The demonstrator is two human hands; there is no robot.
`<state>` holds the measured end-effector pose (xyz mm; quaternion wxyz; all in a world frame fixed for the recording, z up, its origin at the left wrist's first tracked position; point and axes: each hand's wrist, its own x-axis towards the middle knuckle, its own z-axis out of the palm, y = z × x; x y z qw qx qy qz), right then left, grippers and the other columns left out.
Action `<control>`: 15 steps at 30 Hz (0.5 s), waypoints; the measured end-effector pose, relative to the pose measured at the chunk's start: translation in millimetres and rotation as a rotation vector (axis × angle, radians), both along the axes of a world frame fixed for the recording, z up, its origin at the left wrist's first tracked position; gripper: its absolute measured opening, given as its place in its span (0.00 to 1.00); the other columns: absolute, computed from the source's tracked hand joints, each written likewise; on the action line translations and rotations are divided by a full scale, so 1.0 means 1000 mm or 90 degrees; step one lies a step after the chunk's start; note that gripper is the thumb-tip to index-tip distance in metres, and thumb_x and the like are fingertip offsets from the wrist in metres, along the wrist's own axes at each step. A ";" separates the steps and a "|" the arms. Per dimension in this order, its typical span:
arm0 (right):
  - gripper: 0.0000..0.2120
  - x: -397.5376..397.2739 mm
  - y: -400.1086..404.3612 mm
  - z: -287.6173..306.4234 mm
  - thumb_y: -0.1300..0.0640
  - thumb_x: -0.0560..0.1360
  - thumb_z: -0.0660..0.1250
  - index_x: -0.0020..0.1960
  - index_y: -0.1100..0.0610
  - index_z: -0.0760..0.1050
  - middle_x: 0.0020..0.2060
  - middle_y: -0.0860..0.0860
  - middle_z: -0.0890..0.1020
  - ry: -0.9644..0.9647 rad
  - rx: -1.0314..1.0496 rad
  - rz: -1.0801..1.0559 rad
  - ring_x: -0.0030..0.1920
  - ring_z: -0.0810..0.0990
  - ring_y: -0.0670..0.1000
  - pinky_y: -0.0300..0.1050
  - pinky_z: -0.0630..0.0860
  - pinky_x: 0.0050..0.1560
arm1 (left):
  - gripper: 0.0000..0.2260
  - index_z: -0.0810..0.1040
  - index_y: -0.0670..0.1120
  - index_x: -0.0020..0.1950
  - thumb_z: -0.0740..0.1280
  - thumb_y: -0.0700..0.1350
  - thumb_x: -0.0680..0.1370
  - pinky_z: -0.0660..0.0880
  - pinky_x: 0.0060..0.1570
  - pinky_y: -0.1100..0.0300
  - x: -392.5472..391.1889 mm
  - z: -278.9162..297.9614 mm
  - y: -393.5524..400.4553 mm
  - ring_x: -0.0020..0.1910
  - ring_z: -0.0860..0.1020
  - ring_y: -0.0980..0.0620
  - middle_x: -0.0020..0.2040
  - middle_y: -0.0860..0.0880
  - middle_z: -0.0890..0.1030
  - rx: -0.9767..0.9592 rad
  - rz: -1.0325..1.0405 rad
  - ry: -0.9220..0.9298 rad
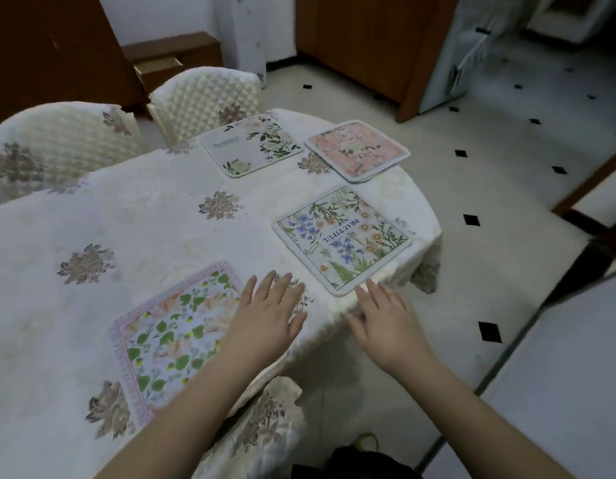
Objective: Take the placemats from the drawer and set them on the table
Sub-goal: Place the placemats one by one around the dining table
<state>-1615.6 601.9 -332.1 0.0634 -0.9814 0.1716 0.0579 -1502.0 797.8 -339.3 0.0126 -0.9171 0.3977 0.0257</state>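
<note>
Room: tiled floor [506, 188] with black diamond insets, wooden cabinets at the back, and a drawer [158, 65] standing open in the low unit beyond the chairs, likely the source of the mats
Table: round table [102, 216] under a white cloth with embroidered flower sprigs; 2 quilted chairs [209, 95] pushed in on the far side
Placemats: 4 lie flat, spaced around the rim like place settings; white floral mat [251, 145] and pink mat [356, 150] far, BEAUTIFUL mat [342, 238] at the right edge, leaf-print mat [175, 331] nearest
Left hand: left hand [266, 314] flat with fingers straight, palm on the cloth at the leaf-print mat's right corner, seemingly smoothing it
Right hand: right hand [389, 319] empty, fingers extended, tips just at the BEAUTIFUL mat's near corner, probably to square it
Progress: the laying out looks close to finished
</note>
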 end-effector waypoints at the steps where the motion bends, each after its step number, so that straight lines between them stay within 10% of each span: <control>1: 0.31 -0.003 -0.013 0.000 0.40 0.79 0.47 0.76 0.55 0.63 0.75 0.55 0.65 -0.013 0.001 -0.021 0.75 0.63 0.57 0.54 0.58 0.73 | 0.24 0.80 0.49 0.65 0.53 0.58 0.79 0.63 0.70 0.41 0.002 0.002 -0.017 0.67 0.77 0.42 0.65 0.46 0.80 -0.008 -0.014 -0.006; 4: 0.31 -0.013 -0.052 -0.001 0.40 0.77 0.50 0.72 0.57 0.69 0.72 0.57 0.70 -0.053 0.022 -0.073 0.72 0.68 0.59 0.58 0.70 0.67 | 0.24 0.80 0.49 0.67 0.53 0.57 0.80 0.55 0.71 0.40 0.003 0.010 -0.070 0.70 0.74 0.39 0.68 0.45 0.78 -0.043 -0.050 -0.028; 15: 0.30 -0.029 -0.189 -0.003 0.42 0.78 0.49 0.74 0.56 0.66 0.73 0.57 0.68 -0.102 -0.022 -0.209 0.73 0.66 0.57 0.56 0.64 0.71 | 0.25 0.78 0.48 0.69 0.52 0.57 0.81 0.61 0.73 0.43 -0.003 0.009 -0.242 0.72 0.70 0.38 0.72 0.44 0.74 -0.105 -0.171 -0.036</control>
